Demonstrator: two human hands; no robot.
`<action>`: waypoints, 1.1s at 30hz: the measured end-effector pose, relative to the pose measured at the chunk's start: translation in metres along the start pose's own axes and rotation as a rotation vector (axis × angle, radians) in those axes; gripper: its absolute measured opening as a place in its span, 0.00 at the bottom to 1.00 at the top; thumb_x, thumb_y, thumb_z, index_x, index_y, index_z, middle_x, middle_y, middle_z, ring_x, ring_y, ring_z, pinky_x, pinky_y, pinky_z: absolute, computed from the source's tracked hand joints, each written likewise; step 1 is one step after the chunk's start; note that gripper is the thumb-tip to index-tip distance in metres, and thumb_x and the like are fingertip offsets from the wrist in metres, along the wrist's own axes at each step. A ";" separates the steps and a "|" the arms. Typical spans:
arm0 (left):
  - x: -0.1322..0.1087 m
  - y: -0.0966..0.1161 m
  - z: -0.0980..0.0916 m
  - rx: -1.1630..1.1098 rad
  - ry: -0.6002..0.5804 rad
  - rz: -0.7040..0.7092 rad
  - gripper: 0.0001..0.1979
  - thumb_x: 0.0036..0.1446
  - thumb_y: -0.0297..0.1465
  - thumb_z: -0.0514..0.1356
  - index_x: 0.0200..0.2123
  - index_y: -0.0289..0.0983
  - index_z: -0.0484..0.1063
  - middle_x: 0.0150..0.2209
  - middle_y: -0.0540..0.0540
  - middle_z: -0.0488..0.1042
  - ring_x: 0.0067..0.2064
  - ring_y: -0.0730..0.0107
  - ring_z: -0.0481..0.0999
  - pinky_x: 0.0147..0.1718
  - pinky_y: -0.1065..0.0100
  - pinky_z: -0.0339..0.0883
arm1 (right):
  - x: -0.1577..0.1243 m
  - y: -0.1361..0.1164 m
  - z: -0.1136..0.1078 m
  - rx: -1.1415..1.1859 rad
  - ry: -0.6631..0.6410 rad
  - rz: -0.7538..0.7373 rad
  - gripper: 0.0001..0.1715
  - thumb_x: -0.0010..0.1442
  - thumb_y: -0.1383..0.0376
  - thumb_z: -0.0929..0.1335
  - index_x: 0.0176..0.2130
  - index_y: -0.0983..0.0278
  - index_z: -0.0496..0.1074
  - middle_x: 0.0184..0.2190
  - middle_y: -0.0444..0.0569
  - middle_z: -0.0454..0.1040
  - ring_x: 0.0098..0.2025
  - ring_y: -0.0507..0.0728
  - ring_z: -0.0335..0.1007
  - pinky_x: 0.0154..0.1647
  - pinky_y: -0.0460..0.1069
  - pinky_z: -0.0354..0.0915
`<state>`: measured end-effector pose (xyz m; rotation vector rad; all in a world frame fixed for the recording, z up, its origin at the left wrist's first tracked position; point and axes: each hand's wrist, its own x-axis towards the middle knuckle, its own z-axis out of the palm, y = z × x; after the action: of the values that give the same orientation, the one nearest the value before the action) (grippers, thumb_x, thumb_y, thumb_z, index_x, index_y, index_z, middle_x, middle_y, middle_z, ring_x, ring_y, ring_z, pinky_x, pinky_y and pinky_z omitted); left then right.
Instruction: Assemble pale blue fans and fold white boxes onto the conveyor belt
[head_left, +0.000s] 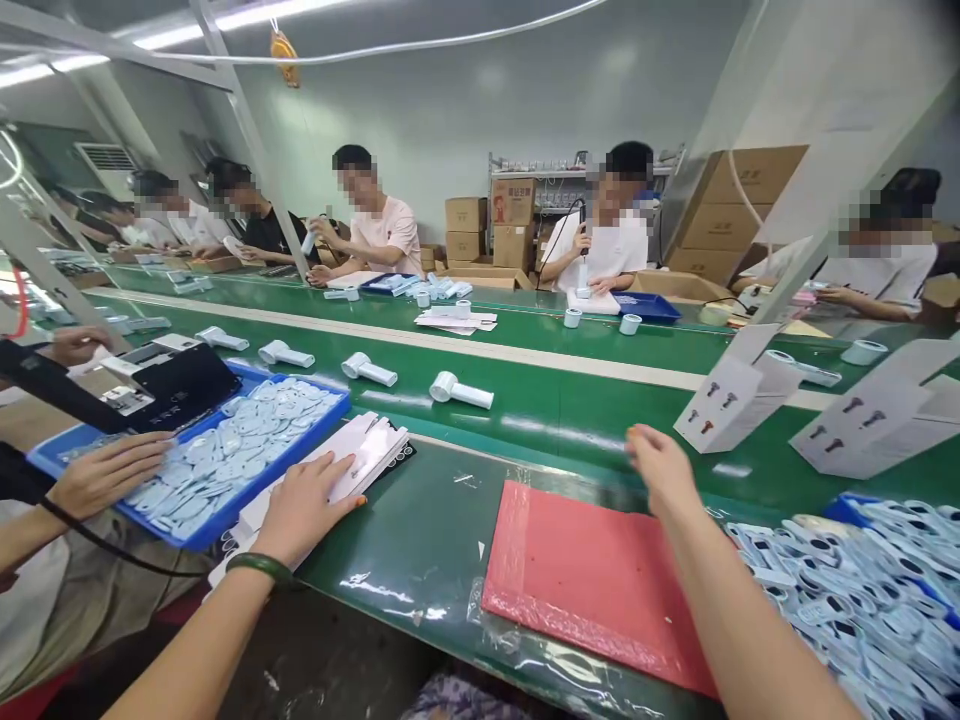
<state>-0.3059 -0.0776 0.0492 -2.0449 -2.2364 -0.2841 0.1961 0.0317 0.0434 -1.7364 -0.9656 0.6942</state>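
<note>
So, left hand (311, 505) sits spread on the flat boxes (381, 442), table's (427, 530) left side, no real grip | stack's long axis slants near-left to far edge | right hand (664, 472) half-curled by far edge, well apart, can't tell if empty

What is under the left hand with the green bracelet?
The left hand rests on a stack of flat white pieces, which shows ahead of it and beside it. Whatever part lies directly beneath the hand is covered and cannot be seen.
</note>
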 end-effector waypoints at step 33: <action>-0.083 0.139 -0.044 -0.687 -0.209 0.635 0.17 0.70 0.36 0.49 0.56 0.51 0.72 0.30 0.48 0.68 0.32 0.69 0.73 0.30 0.72 0.64 | -0.219 0.013 -0.027 0.409 -1.254 0.292 0.24 0.38 0.61 0.80 0.38 0.59 0.79 0.34 0.44 0.80 0.42 0.61 0.77 0.49 0.53 0.69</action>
<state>-0.1624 -0.1561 0.0858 -3.1157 -1.5485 -0.8957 0.1077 -0.1709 0.0438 -0.9602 -1.2175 2.1259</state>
